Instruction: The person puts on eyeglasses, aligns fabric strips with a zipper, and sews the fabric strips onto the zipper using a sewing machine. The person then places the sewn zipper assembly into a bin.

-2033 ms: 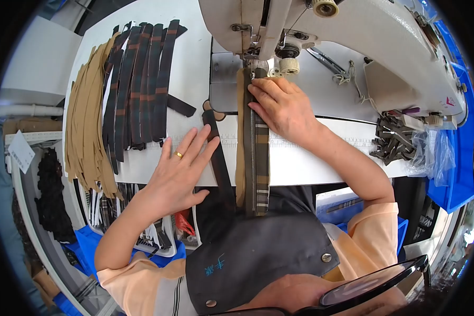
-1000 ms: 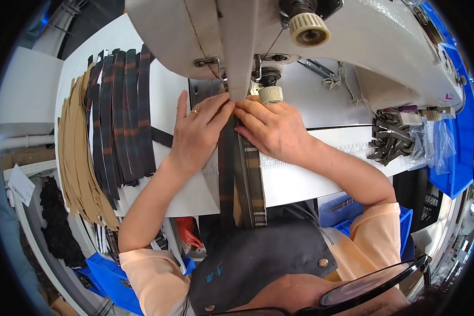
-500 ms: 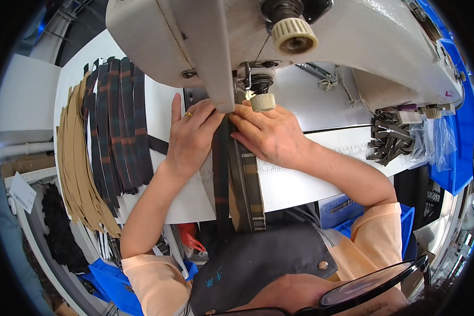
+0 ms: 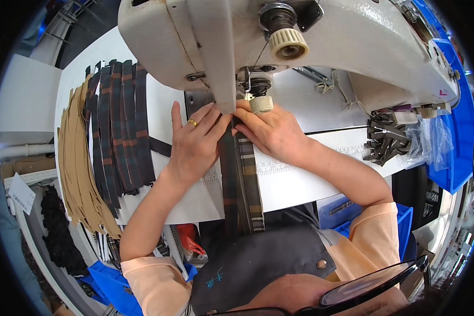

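Note:
A long zipper [image 4: 240, 181] runs from the sewing machine down toward my apron, between a dark plaid fabric strip [image 4: 229, 184] on its left and a lighter striped strip [image 4: 254, 181] on its right. My left hand [image 4: 195, 145] has its index finger and thumb on the dark plaid strip, little finger raised. From the right, my right hand [image 4: 274, 131] grips the zipper and its striped edge, fingers bent. Both sets of fingertips meet just below the needle area and are partly hidden by the machine head [image 4: 216, 47].
Plaid strips [image 4: 124, 126] and tan strips [image 4: 76, 158] lie in rows on the left of the white table [image 4: 295, 184]. Several dark zipper pieces [image 4: 387, 139] and a clear plastic bag [image 4: 432, 139] lie at right, beside a blue bin [image 4: 455, 158].
The dark plaid strip has shifted right against the zipper, covering the tan gap between them. My left hand has moved slightly right with it. The view has tilted a little.

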Motion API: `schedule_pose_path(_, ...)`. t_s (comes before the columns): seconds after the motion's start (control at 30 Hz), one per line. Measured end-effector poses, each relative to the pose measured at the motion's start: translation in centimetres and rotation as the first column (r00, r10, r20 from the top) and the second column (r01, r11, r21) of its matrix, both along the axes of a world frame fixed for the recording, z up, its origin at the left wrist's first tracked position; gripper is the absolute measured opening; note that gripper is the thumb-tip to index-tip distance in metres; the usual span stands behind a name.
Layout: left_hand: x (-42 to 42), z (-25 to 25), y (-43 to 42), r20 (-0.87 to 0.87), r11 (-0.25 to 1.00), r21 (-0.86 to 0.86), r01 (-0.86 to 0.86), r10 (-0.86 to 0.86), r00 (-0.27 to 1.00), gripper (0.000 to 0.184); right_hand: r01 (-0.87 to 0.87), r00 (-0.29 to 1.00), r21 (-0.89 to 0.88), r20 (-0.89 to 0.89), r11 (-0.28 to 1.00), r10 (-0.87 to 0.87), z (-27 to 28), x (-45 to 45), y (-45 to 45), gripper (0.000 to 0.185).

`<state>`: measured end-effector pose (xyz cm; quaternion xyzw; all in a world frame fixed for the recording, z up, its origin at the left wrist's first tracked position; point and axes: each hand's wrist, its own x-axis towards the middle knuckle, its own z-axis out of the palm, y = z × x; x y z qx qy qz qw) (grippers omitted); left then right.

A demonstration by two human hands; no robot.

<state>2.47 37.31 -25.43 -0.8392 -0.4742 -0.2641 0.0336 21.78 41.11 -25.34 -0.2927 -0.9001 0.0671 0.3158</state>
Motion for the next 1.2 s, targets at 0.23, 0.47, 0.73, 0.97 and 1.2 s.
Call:
schedule_pose_path(0.23, 0.3, -0.3, -0.4, 0.029, 0.999, -0.033, -0.039, 0.04, 0.999, 0.03, 0.003, 0.993, 0.127, 0.118, 0.992, -0.018, 0.7, 0.1, 0.4, 0.028)
schedule_pose_path(0.47, 0.1, -0.3, -0.5, -0.016, 0.998, -0.018, -0.058, 0.058, 0.998, 0.032, 0.021, 0.99, 0.139, 0.135, 0.99, -0.04, 0.9, 0.1, 0.1, 0.026)
schedule_pose_path(0.73, 0.0, -0.5, 0.1, 0.003, 0.998, -0.031, -0.045, 0.045, 0.999, 0.033, 0.037, 0.99, 0.148, 0.132, 0.988, -0.057, 0.9, -0.1, 0.4, 0.023)
schedule_pose_path(0.97, 0.2, -0.2, 0.0, -0.021, 0.997, 0.007, -0.077, 0.077, 0.997, 0.03, 0.03, 0.989, 0.146, 0.138, 0.989, -0.051, 0.7, -0.1, 0.5, 0.023)
schedule_pose_path(1.2, -0.2, -0.6, 0.5, -0.018, 0.998, 0.007, -0.057, 0.057, 0.998, 0.037, 0.014, 0.988, 0.112, 0.151, 0.994, -0.031, 0.7, -0.2, 1.0, 0.025)
